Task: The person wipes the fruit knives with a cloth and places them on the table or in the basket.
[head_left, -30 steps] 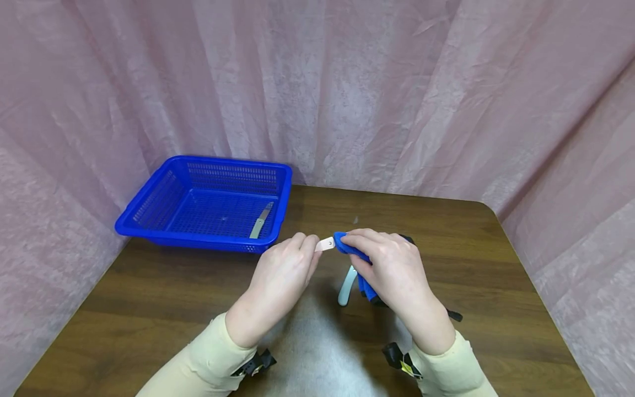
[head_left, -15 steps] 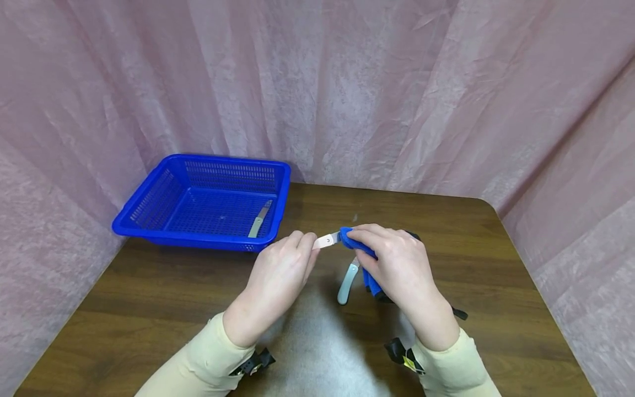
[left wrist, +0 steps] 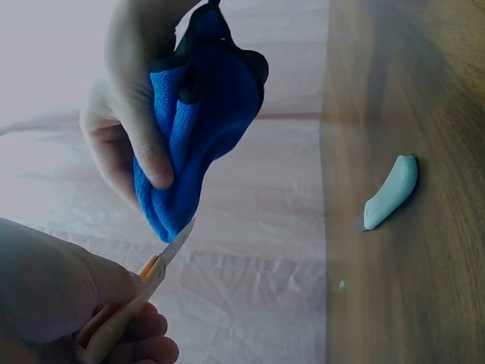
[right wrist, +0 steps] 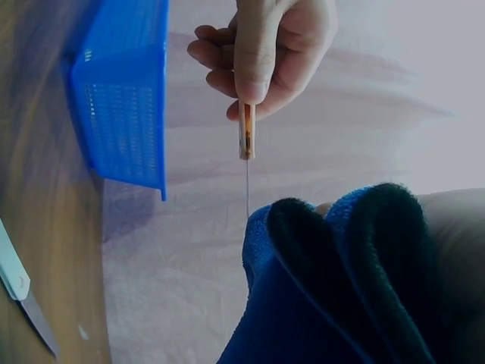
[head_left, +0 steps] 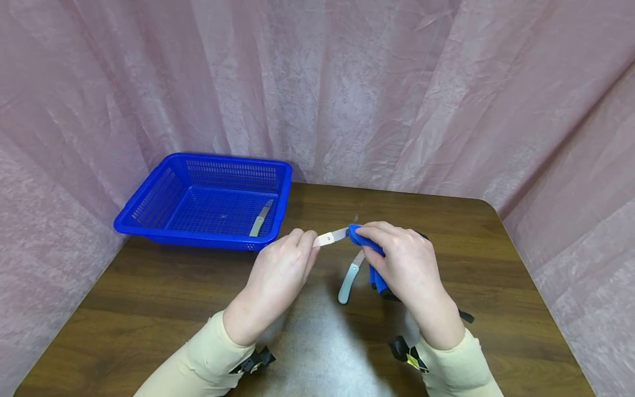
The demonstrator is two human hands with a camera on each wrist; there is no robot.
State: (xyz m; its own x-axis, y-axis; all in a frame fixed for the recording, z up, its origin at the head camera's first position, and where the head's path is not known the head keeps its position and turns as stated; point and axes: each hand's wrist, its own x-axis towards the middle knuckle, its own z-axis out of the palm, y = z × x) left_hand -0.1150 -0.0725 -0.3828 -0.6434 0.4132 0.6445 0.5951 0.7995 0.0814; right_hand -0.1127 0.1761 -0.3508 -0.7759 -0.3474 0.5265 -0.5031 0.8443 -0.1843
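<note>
My left hand grips the pale handle of a folding knife, whose blade is out and points right. A folded blue cloth with dark edging is pinched in my right hand. In the head view the cloth covers the blade's tip, while the blade nearer the handle is bare. The right wrist view shows the thin blade edge-on, running from the handle to the cloth. Below the hands, a second knife with a light blue handle lies on the table, its blade partly out.
A blue plastic basket stands at the back left of the wooden table. Inside it, along its right side, lies another knife with a pale green handle. Pink curtains hang behind and at both sides.
My right hand has slid the cloth to the right along the blade toward its tip, baring more of the metal. The left hand has stayed almost still with its knife.
</note>
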